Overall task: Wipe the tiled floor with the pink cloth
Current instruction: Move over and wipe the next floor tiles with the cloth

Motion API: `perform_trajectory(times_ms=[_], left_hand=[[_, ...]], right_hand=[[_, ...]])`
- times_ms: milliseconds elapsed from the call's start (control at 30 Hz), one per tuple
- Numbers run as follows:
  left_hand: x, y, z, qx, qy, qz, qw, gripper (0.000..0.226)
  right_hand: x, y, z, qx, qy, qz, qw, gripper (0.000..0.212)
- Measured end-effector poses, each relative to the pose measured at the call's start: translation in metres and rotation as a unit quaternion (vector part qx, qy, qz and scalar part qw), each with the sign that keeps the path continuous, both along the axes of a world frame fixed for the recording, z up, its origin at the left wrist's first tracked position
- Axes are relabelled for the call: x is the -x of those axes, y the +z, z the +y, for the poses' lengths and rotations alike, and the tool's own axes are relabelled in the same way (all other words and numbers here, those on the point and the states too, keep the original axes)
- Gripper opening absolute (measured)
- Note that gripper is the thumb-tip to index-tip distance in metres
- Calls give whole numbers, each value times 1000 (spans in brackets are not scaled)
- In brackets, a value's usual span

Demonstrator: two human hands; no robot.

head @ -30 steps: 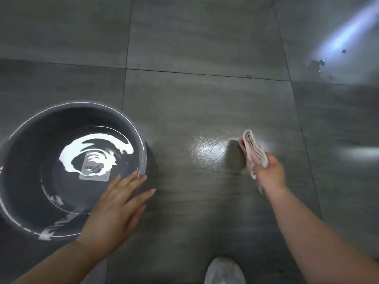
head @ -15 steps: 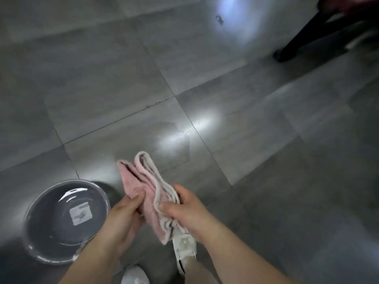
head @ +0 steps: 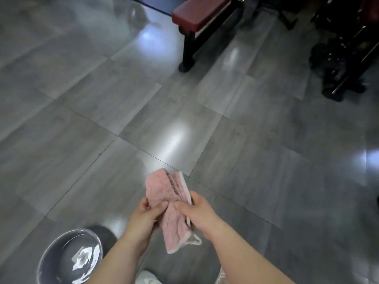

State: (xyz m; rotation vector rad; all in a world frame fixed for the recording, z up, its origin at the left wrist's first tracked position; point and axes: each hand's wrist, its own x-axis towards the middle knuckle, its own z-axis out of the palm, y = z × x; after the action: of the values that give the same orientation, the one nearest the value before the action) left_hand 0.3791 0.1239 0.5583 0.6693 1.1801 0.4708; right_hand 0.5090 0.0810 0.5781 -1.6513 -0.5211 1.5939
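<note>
Both hands have risen from the tiled floor [head: 256, 160]: left hand [head: 143, 219] and right hand [head: 200, 215] pinch the pink cloth [head: 170, 201] between them; basin [head: 69, 259] below-left

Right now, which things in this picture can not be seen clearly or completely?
- Basin, head view: cut off by the bottom edge, partly behind the left forearm.
- Pink cloth: its middle hidden under the left hand and right hand.
- Shoe: cut off by the bottom edge.
- Bench: cut off by the top edge.
- Dark equipment, top right: blurred, unidentifiable.
</note>
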Motion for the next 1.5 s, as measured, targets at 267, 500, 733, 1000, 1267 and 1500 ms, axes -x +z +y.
perform_trajectory(times_ms=[267, 500, 733, 1000, 1267, 1500], left_hand=[[-171, 5, -73, 22, -72, 27, 997, 35], [-356, 5, -137, 89, -82, -5, 993, 32], [-454, -30, -98, 107, -21, 23, 994, 24], [-576, -106, 0, 101, -46, 73, 991, 27], [-665, -270, 36, 59, -185, 192, 962, 12], [-707, -469, 66, -119, -442, 365, 810, 39]], right_hand=[[-168, -7, -94, 16, -26, -32, 999, 24], [-356, -11, -159, 74, 13, -99, 992, 27], [-459, -41, -100, 78, 50, -80, 993, 28], [-581, -107, -5, 107, 54, -72, 990, 14], [-677, -271, 33, 130, 58, -124, 982, 25], [-792, -478, 26, 125, -49, -408, 903, 5]])
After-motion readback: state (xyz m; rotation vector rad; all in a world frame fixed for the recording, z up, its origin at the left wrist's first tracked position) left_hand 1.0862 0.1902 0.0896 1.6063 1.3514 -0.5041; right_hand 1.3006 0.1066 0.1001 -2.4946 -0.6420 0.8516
